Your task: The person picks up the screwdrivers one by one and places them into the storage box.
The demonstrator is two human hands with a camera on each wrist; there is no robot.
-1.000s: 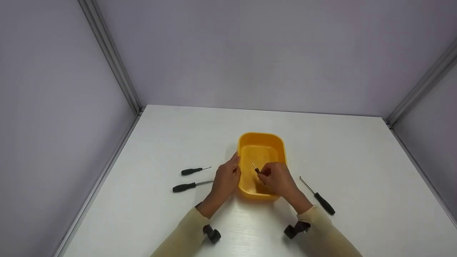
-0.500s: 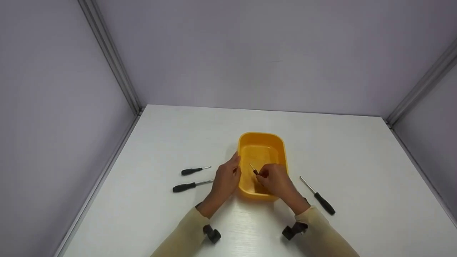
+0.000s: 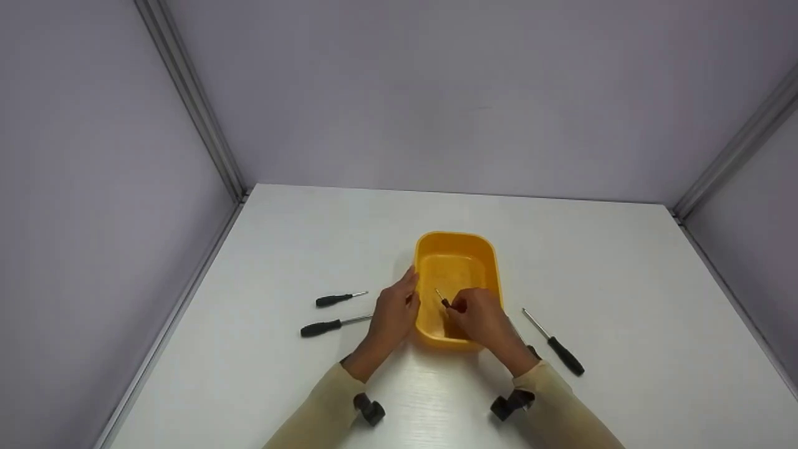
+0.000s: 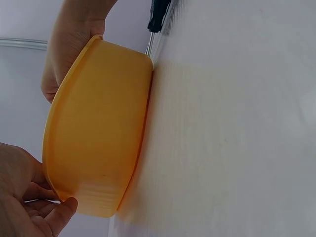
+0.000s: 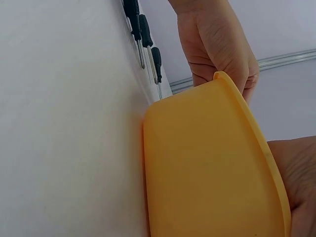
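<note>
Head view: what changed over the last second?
The right hand, pinching a small screwdriver, drifted slightly left and lower into the yellow tub. The left hand stayed on the tub's left rim; the three screwdrivers on the table did not move.

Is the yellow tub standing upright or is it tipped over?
Upright: the yellow tub sits flat on the table, opening upward, left hand against its side.

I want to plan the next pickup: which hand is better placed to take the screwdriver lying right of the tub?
Right hand: that screwdriver lies on its side; the left hand rests against the yellow tub.
</note>
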